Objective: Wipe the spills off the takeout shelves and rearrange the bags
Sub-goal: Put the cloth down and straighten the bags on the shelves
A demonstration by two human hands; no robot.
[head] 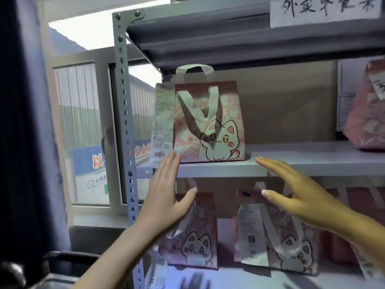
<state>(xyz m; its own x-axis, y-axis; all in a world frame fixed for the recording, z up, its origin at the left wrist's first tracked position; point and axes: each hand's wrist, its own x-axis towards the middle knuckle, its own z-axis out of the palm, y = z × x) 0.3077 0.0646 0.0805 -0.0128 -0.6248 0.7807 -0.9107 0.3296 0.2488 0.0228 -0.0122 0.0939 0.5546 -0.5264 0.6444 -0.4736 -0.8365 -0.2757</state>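
Pink cat bag (209,124) upright on middle shelf (291,165), receipt attached

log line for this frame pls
left hand: open, fingertips at cat bag corner | right hand: open, near shelf edge | no cloth seen

Dim, soft-focus, window (83,28) glare upper left

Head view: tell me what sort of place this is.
Probably a takeout pickup point. A metal rack beside a window holds matching cat-print bags, each with a printed receipt attached, and a handwritten paper sign hangs on its top shelf.
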